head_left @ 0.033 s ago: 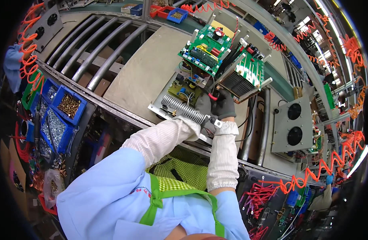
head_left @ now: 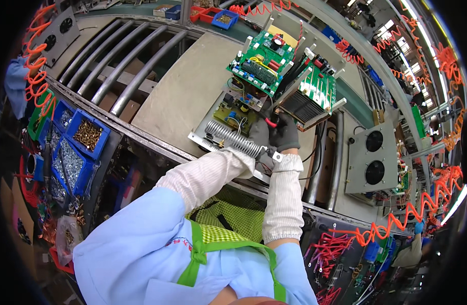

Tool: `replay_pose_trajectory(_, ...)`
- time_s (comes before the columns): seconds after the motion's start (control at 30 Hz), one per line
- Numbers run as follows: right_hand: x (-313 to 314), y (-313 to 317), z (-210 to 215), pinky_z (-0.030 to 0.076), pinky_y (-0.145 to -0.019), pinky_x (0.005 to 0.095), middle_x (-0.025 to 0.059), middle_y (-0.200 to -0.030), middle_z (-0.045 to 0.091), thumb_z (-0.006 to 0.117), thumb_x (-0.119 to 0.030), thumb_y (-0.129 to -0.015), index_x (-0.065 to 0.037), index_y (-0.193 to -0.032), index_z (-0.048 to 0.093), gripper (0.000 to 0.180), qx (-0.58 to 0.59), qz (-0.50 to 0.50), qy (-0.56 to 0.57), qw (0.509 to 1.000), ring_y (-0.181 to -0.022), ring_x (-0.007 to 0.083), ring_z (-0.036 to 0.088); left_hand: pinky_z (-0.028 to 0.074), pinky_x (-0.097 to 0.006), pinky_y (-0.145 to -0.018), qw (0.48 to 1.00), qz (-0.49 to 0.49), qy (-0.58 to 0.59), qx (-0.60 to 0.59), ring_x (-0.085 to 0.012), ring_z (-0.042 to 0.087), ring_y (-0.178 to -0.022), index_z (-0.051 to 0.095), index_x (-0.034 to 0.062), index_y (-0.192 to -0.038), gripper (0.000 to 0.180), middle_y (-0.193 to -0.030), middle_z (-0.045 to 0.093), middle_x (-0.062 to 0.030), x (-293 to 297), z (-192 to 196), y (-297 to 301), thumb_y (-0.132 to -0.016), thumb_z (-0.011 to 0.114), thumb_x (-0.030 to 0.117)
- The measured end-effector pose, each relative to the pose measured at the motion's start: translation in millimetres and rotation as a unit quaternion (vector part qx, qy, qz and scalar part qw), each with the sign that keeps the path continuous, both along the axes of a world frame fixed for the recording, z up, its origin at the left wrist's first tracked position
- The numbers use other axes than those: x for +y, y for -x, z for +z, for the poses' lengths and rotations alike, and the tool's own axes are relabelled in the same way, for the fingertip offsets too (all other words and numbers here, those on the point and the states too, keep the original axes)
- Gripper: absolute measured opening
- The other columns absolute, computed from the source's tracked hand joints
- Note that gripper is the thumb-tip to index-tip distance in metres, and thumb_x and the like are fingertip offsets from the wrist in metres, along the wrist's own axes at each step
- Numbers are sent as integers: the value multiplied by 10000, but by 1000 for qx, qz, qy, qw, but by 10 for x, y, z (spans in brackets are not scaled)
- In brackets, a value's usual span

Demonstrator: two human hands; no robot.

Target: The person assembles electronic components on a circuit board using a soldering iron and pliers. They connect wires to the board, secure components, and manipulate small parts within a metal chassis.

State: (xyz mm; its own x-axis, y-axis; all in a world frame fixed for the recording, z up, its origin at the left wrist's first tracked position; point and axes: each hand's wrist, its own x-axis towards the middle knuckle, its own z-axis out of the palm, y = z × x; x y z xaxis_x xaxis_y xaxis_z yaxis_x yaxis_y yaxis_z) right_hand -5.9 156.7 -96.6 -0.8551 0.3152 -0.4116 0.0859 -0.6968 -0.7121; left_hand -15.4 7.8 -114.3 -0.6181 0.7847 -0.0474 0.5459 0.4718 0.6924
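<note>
Both hands meet just right of the frame's centre, over an open electronics assembly lying on a beige surface [head_left: 187,96]. The right hand [head_left: 283,136], in a dark grey glove with a white ribbed sleeve below it, is closed around a small red-handled tool [head_left: 269,122] whose tip points up-left into the wiring. The left hand [head_left: 258,136], also gloved, lies just beside it and touching it; whether it grips anything I cannot tell, since the right hand and the parts hide its fingers. Right below the hands a coiled resistor [head_left: 232,139] lies slanted across the metal base plate [head_left: 199,138]. Above the hands a small board [head_left: 237,113] lies flat on the plate, and further up a larger green board [head_left: 261,63] stands tilted. To its right a finned heatsink [head_left: 302,107] carries another green board [head_left: 320,87]. At centre left blue bins [head_left: 86,134] hold screws. At the right a grey fan panel [head_left: 370,158] lies on the conveyor rails [head_left: 114,66], whose bare stretch fills the upper left. Orange coiled hoses [head_left: 396,223] run along the lower right.
</note>
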Motion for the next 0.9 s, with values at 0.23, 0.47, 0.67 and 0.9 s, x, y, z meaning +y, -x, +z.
replay_pose_trajectory(0.23, -57, -40, -19, 348, -420, 221, -48, -625, 493, 626, -233, -881, -162, -769, 593, 137, -32, -115, -83, 989, -485, 66, 417, 518, -455, -735, 957, 128, -258, 24, -402, 635, -912, 418, 141, -1335, 597, -961, 649, -199, 275, 57, 133, -794, 670, 124)
replay_pose_trajectory(0.47, -146, -230, 84, 433, -518, 213, -12, -729, 586, 616, -267, -904, -124, -904, 651, 148, -19, -96, -84, 992, -631, 84, 557, 520, -415, -691, 881, 64, -415, -219, -347, 639, -820, 595, 88, -1017, 224, -891, 656, -156, 668, -706, 456, -824, 685, 159)
replay_pose_trajectory(0.67, -235, -649, 107, 486, -665, 285, 40, -875, 636, 636, -206, -877, -22, -979, 627, 211, -36, -226, -460, 858, -743, 155, 604, 532, -407, -728, 951, 102, -292, 0, -361, 648, -864, 605, 85, -999, 264, -938, 670, -161, 306, 64, 161, -810, 726, 223)
replay_pose_trajectory(0.9, -479, -565, 256, 476, -831, 442, 124, -1004, 629, 689, -221, -782, -111, -988, 703, 234, -70, -95, -812, 571, -983, 322, 581, 527, -302, -711, 524, 121, -492, -685, -165, 606, -823, 598, 48, -1080, 255, -916, 626, -65, 505, -40, 285, -872, 648, 187)
